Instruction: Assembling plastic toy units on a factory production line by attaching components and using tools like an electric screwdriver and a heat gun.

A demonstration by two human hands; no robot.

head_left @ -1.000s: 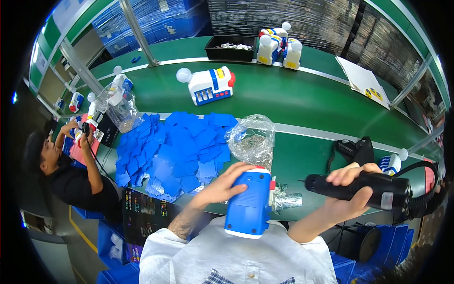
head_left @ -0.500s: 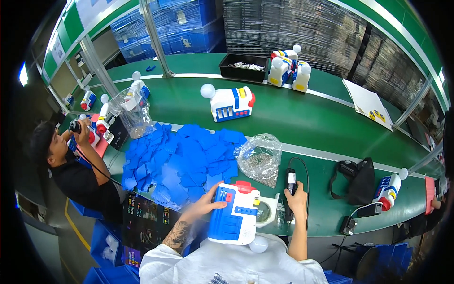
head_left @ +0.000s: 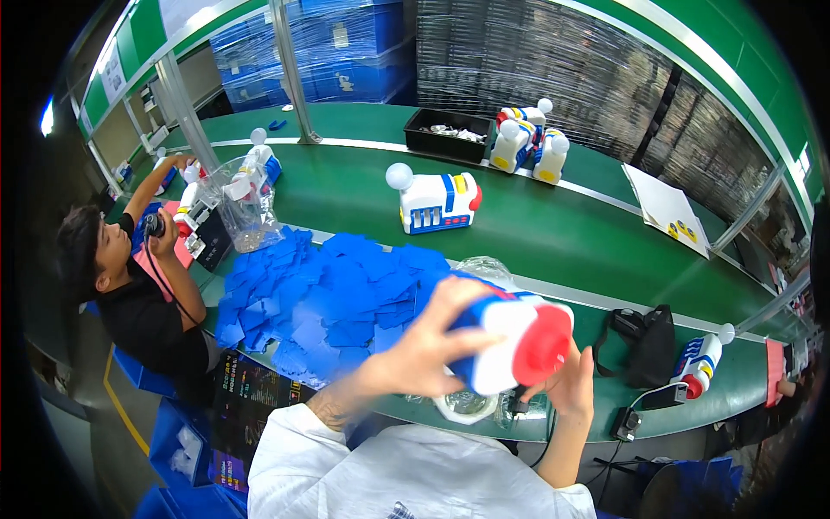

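Note:
My left hand (head_left: 419,356) grips a white and blue plastic toy (head_left: 503,333), raised in front of me and smeared by motion. Its round red end cap (head_left: 543,344) points toward the right. Beside that cap is my right hand (head_left: 571,387), thumb up and fingers apart, partly behind the toy; whether it touches it is unclear. Below the toy, the dark end of a corded electric screwdriver (head_left: 519,401) shows at the table edge. Next to it lies a white ring-shaped holder (head_left: 467,408), partly hidden.
Blue sheets (head_left: 333,298) are heaped at left; a clear bag (head_left: 484,268) lies behind the toy. Another toy (head_left: 439,203) stands on the green bench, with a black tray (head_left: 448,134) beyond. A black pouch (head_left: 650,346) lies right. A co-worker (head_left: 143,294) sits left.
The toy has been lifted and turned, its red cap now facing right. My right hand has let go of the screwdriver and moved beside the toy. The co-worker's arm now reaches out.

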